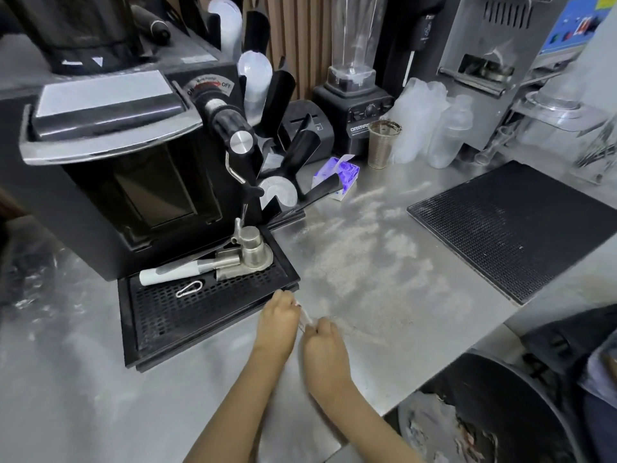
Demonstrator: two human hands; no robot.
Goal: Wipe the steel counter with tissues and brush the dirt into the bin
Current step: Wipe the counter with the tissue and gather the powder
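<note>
Hazard: left hand (278, 324) and right hand (323, 349) pinch a pale scrap (305, 318), likely tissue; hasty wiping could scatter powder (350, 259) off the tabletop (200, 396), missing the near-right bin (490, 372).

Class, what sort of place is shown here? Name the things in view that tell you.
Most likely a café or drinks-shop work counter. What looks like a coffee grinder and a blender stand on the steel counter, with stacks of clear plastic cups beside the blender.

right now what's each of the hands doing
Left hand: pinches one end of a thin pale strip, too blurred to name.
Right hand: pinches its other end.
</note>
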